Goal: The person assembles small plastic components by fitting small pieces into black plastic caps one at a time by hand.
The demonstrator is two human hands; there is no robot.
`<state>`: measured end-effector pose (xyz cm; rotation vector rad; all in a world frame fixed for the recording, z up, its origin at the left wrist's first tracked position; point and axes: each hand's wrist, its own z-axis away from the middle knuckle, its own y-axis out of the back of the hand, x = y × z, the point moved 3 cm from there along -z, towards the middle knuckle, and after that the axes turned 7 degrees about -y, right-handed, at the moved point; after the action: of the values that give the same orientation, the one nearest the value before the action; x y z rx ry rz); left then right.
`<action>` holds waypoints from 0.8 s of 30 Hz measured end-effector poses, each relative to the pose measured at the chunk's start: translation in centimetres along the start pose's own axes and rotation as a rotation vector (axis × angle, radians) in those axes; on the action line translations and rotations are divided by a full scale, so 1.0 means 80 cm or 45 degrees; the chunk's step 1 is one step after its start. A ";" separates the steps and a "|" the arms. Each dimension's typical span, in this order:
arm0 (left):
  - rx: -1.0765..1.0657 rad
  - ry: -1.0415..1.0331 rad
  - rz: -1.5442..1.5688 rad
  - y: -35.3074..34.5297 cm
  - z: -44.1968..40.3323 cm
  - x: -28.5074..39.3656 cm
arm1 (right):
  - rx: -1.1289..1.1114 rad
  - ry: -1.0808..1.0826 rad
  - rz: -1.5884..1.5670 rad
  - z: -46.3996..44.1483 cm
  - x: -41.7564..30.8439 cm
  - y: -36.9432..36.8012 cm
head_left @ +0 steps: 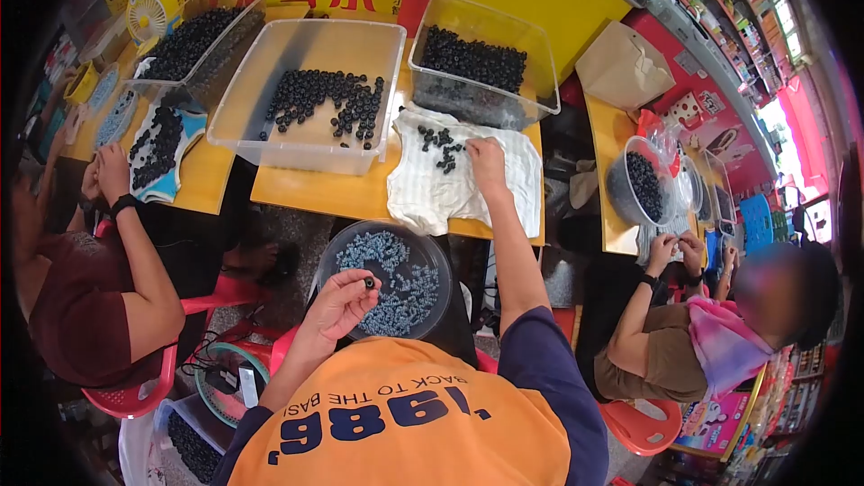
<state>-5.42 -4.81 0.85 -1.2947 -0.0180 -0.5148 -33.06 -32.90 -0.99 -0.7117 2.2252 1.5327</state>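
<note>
My left hand (pixel 335 308) is closed over the near side of a round basin (pixel 325 261), pinching a small black ring-shaped part (pixel 369 283) between thumb and fingertips. Many small grey-blue pieces (pixel 409 299) lie in the basin. Farther off, my right hand (pixel 487 164) reaches down to a white cloth (pixel 506 182) on the table. Its fingers are drawn together at the right edge of a loose group of black round parts (pixel 441 146). Whatever sits between those fingertips is hidden.
Clear plastic bins (pixel 301 155) with black parts stand behind the cloth, near a red cup (pixel 417 2). Co-workers sit left (pixel 90 297) and right (pixel 657 342), their hands at their own tables. A round tub (pixel 621 182) stands at right; a bin of black parts (pixel 191 439) sits low left.
</note>
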 end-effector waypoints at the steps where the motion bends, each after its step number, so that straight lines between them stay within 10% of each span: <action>1: -0.021 0.005 0.000 -0.002 0.001 0.001 | -0.003 0.006 -0.004 0.000 -0.004 0.002; 7: -0.059 0.041 -0.046 -0.010 -0.013 0.004 | -0.032 -0.086 -0.247 0.017 -0.026 0.021; 15: -0.011 -0.169 -0.157 -0.083 -0.043 0.025 | -0.311 -0.625 -1.617 0.109 -0.151 0.096; 24: -0.051 -0.221 -0.132 -0.106 -0.040 0.012 | -0.374 -0.503 -1.854 0.197 -0.214 0.118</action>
<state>-8.61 -9.62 7.91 -1.3801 -0.2217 -0.4917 -24.58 -11.90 9.89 -1.4527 0.6904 0.9872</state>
